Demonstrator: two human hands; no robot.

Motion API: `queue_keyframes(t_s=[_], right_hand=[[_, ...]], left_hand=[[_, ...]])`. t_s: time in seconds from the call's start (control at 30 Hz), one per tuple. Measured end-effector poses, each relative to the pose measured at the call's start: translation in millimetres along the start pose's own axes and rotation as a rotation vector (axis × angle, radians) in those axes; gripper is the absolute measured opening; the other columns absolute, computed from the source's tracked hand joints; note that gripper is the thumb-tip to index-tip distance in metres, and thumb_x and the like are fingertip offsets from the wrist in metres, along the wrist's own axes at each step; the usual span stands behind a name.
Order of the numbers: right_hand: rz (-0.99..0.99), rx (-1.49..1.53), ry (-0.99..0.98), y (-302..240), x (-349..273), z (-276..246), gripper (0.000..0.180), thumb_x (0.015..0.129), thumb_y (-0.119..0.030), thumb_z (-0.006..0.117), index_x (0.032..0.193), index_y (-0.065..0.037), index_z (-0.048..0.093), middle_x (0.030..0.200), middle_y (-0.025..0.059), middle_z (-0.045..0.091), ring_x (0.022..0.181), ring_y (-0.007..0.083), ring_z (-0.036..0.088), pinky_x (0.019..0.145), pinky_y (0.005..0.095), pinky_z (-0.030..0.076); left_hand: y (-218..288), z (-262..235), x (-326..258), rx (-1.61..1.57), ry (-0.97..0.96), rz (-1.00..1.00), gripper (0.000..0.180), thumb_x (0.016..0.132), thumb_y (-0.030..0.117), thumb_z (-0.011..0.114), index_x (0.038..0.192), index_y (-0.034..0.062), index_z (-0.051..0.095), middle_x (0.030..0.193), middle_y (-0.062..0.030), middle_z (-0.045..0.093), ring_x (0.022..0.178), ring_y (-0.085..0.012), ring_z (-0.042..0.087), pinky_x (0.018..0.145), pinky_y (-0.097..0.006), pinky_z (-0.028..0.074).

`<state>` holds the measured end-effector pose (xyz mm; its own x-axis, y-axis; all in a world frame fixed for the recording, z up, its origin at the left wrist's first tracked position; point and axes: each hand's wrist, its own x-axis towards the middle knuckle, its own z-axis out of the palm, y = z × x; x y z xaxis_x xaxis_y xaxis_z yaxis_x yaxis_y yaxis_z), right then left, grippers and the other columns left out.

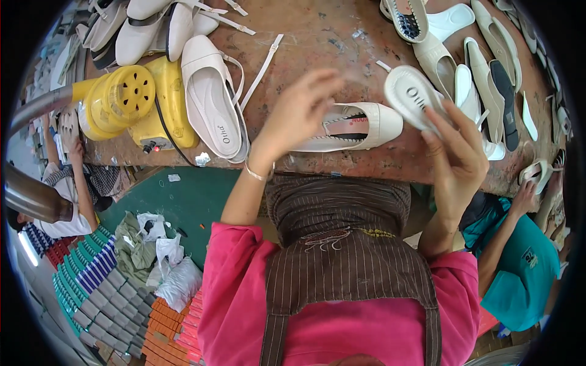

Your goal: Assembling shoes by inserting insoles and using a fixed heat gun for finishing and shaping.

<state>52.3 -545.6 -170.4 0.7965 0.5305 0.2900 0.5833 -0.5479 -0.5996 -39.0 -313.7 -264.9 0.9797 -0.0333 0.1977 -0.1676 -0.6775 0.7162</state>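
Worn and scuffed, the brown wooden tabletop (pixel 317 43) runs across the upper half of the view, with a green floor (pixel 189 201) below its near edge. Nearest the camera is the person's own pink top and brown striped apron (pixel 342 262).

Above the near edge of the tabletop, the right hand (pixel 455 155) is raised and pinches a cream oval shoe insole (pixel 412 91) between thumb and fingers, holding it by its lower end so its printed face shows. The left hand (pixel 299 113) hovers with fingers loosely spread and curled, holding nothing; a thin bangle (pixel 256 174) circles its wrist. Just behind this hand, lying on its side on the tabletop, is a cream flat shoe with a dark, zigzag-edged opening (pixel 357 128); the hand covers its left part. The insole sits just right of that shoe's toe end, close to it but apart.

Left of the hands lies a cream slingback shoe with a loose strap (pixel 210 100), resting against a yellow plastic machine with a round perforated cap (pixel 131 97). Farther back, at the left corner, a pile of cream shoes (pixel 152 24) is heaped together. At the far right, more cream shoes and soles (pixel 482 67) lie in a row.

Other people sit at both sides below the tabletop, one in a teal shirt (pixel 525 274) at right.
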Motion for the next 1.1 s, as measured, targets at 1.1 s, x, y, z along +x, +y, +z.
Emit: queue_keyframes(t_s=[1.1], right_hand=[[-0.220, 0.351, -0.508, -11.8, -21.2, 140.0, 0.022, 0.066, -0.003, 0.068, 0.088, -0.003, 0.071, 0.100, 0.0105, 0.066, 0.092, 0.0258, 0.059, 0.079, 0.0368, 0.045]], left_hand=[[19.7, 36.5, -97.9, -0.440, 0.689, -0.852, 0.028, 0.086, 0.002, 0.065, 0.111, -0.0055, 0.055, 0.082, -0.0066, 0.062, 0.061, -0.0058, 0.058, 0.051, -0.019, 0.050]])
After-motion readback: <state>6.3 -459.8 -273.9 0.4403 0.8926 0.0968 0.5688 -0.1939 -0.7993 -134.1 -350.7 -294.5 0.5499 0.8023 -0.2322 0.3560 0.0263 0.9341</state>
